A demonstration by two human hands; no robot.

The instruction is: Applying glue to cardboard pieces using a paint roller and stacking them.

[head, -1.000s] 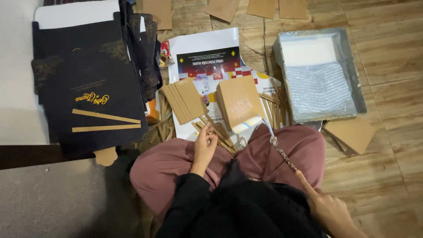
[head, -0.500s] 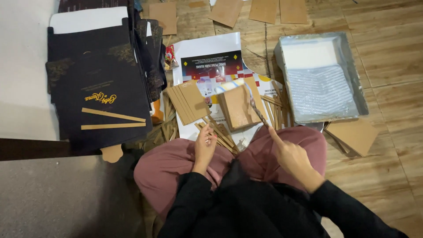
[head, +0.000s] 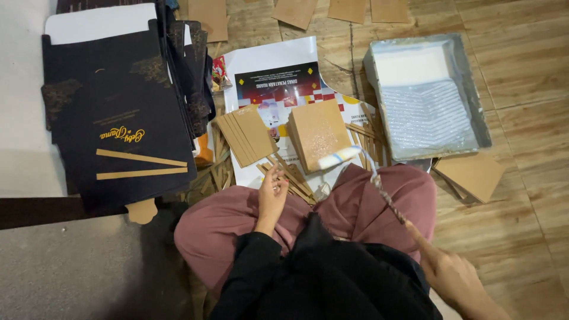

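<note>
My right hand (head: 457, 277) is low on the right, closed on the thin handle of a small paint roller (head: 338, 158). The roller's white head lies at the near edge of a stack of brown cards (head: 316, 131), above my pink-trousered knee. My left hand (head: 272, 193) rests on my left knee with fingers loosely apart. Its fingertips touch thin brown card strips (head: 293, 178) and it holds nothing. A second fan of brown cards (head: 246, 135) lies just left of the stack.
A grey tray (head: 477, 112) with white glue stands at the right. Black printed folders (head: 121, 127) are piled at the left. A printed poster sheet (head: 277, 71) lies under the cards. Loose brown cards (head: 471, 175) lie on the wooden floor.
My right hand reached forward with the roller over the brown card stack, then drew back to the lower right. The left hand stayed on the knee.
</note>
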